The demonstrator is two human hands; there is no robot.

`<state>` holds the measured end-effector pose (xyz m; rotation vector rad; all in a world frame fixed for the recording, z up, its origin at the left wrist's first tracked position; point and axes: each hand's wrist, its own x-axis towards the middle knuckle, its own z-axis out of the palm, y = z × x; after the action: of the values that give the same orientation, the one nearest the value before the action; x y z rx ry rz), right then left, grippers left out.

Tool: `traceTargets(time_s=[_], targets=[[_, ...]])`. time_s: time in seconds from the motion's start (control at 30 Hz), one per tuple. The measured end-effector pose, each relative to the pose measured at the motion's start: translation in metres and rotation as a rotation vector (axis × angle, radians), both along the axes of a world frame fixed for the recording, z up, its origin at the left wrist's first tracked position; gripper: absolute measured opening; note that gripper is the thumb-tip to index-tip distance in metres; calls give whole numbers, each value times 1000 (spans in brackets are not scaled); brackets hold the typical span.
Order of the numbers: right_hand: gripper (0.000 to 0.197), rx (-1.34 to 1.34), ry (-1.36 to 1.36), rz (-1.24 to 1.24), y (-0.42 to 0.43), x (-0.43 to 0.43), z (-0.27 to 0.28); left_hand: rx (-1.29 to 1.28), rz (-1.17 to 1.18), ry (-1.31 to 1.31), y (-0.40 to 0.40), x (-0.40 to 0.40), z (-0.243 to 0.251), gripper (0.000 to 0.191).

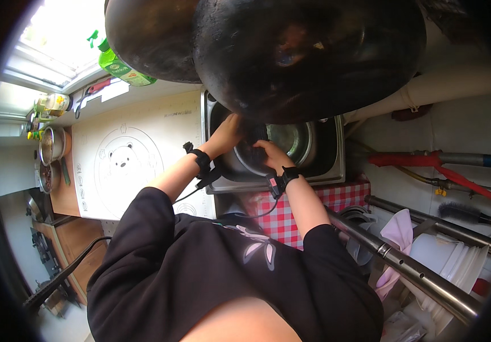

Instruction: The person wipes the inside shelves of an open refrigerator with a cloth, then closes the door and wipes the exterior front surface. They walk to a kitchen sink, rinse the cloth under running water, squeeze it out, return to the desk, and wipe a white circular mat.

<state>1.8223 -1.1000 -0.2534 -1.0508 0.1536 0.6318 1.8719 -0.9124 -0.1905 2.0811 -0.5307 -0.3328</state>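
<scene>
Both my hands are over a stainless steel sink (340, 162) that holds a round metal basin (307, 145). My left hand (227, 133) reaches over the basin's left side, its fingertips lost in shadow beside a dark hanging pan. My right hand (273, 154) is lower and to the right, thumb and fingers at a dark, blurred thing (259, 133) between the hands. What that thing is, and how firmly either hand holds it, I cannot tell. Each wrist wears a black strap with a small device and a cable.
Large blackened pans (305, 60) hang over the sink, close to my hands. A white mat with a bear drawing (125, 171) covers the counter at left, with metal bowls (51, 145) beyond it. A green spray bottle (121, 68) stands by the window. Metal rails (403, 260) run at right.
</scene>
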Motion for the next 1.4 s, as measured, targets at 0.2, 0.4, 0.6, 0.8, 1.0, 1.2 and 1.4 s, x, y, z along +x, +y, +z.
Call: traceTargets(time_s=[0.2,0.4,0.6,0.8,1.0,1.2,1.4], targets=[[18,160,386,163,8,-7,36,207,-466,-624,-1,-10,42,57],[31,-316,105,324,22,4,60,316,-587,-524,-14,9,1,34],[34,-1214,-315,409,21,3,50,513,-559,-296,-35,6,-9,13],[14,-1579,-614,474,15,-3,55,508,-396,-186,-44,-10,-19,16],[14,-1666,-720,531,12,-10,49,526,-462,-46,-49,-18,-39,16],[19,-1659,-836,641,5,-13,54,475,-531,77,-47,-18,-27,18],[31,-1442,-724,421,6,-24,50,320,-324,143,-28,-17,-12,40]])
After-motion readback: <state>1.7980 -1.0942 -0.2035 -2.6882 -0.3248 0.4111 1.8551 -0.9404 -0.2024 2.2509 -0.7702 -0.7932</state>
